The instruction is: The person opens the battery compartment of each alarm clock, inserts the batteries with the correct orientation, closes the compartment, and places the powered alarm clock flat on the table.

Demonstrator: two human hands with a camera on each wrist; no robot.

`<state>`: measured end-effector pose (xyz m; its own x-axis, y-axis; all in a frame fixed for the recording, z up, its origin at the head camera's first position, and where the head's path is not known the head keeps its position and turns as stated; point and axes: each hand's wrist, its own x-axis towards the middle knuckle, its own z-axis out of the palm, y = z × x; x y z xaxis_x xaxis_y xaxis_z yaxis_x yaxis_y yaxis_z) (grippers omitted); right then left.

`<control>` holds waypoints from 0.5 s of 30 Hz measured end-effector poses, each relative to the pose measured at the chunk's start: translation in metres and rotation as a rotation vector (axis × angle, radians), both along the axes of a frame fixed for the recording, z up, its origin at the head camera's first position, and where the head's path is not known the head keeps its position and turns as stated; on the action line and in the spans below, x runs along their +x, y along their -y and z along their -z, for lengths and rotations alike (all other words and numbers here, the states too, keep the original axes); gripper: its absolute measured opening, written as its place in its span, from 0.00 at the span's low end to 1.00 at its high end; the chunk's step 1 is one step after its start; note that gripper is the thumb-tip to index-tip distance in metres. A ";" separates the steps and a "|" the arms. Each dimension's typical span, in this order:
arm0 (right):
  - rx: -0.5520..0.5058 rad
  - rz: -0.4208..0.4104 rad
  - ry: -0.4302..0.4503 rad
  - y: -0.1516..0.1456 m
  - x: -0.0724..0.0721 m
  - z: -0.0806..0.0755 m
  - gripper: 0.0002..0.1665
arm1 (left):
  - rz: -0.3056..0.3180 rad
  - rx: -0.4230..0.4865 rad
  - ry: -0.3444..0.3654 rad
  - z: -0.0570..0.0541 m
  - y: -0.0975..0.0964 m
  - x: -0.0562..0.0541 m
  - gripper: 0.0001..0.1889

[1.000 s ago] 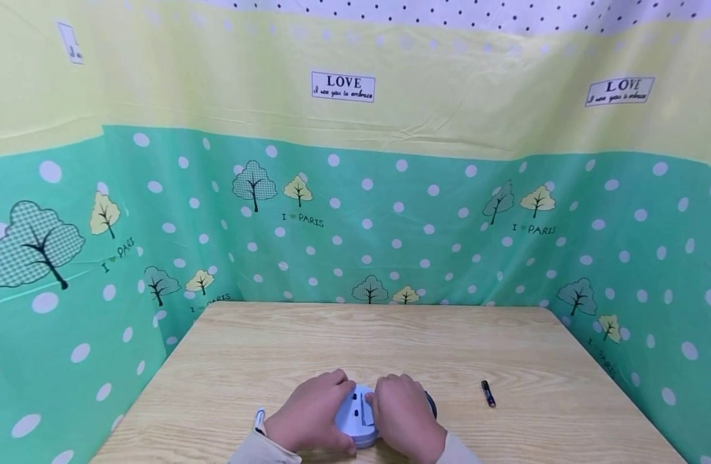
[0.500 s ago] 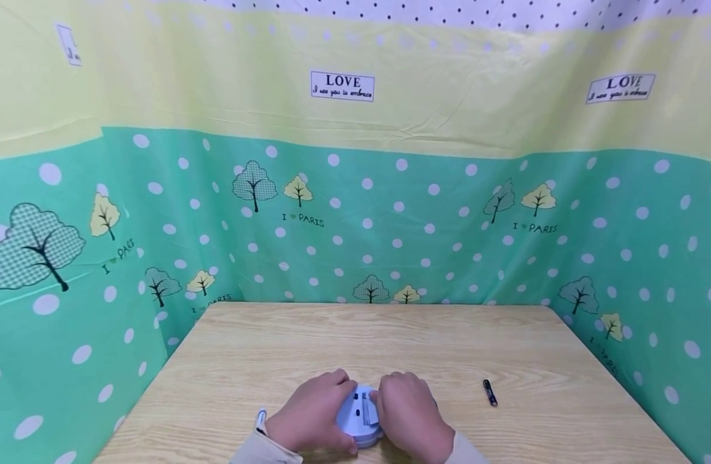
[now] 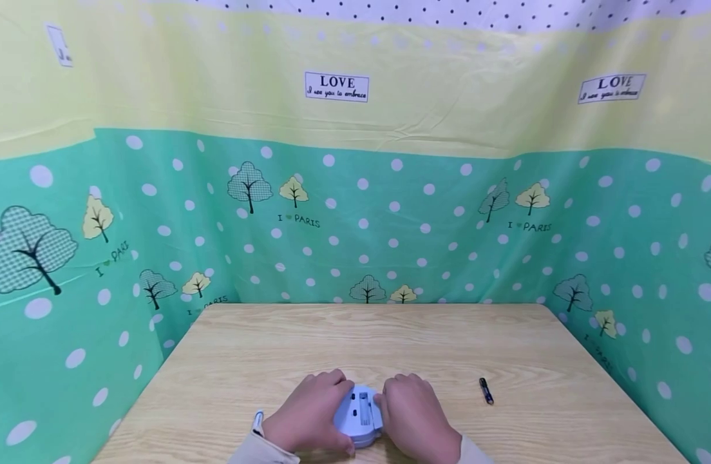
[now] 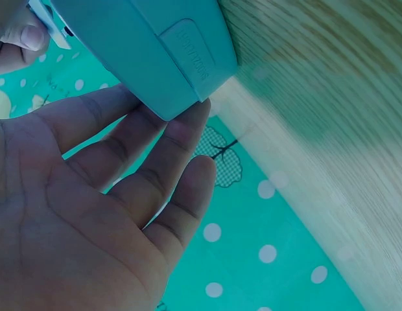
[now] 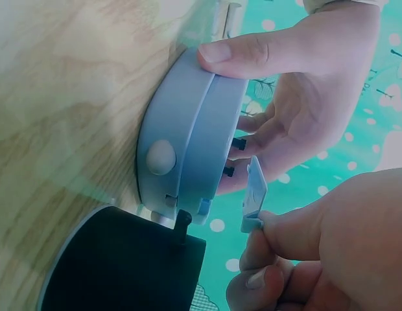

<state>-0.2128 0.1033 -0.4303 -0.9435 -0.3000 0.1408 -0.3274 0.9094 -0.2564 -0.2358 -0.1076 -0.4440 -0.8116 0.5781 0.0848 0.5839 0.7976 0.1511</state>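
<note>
A light-blue alarm clock (image 3: 348,422) lies face down near the table's front edge, two black knobs on its back. Its battery compartment (image 3: 364,408) is uncovered. My left hand (image 3: 312,412) grips the clock from the left, thumb at the near side and fingers round the far side. In the left wrist view, the fingertips support the clock's edge (image 4: 155,58), which bears an embossed button. Between thumb and forefinger my right hand (image 5: 337,240) pinches the light-blue battery cover (image 5: 254,194), tilted and apart from the clock in the right wrist view.
A dark rounded object (image 5: 123,259) stands beside the clock, hidden from the head view by my right hand. On the table (image 3: 263,348), to the right, lies a small dark cylinder like a battery (image 3: 485,391). Printed curtain cloth (image 3: 309,258) hangs round the back and sides.
My right hand has lifted the battery cover and drawn it to the right, which bares the compartment. The left hand keeps its grip on the clock.
</note>
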 end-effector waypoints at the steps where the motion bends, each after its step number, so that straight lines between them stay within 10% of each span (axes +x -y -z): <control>1: -0.001 -0.002 0.003 0.000 0.001 0.000 0.20 | 0.000 -0.001 -0.003 0.000 0.000 0.000 0.53; 15: -0.004 0.012 0.107 -0.004 0.005 0.000 0.17 | 0.004 -0.016 -0.013 0.002 0.000 -0.001 0.54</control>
<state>-0.2082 0.1071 -0.4299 -0.9566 -0.2886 0.0400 -0.2874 0.9119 -0.2930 -0.2367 -0.1078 -0.4456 -0.8081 0.5828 0.0860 0.5890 0.7976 0.1301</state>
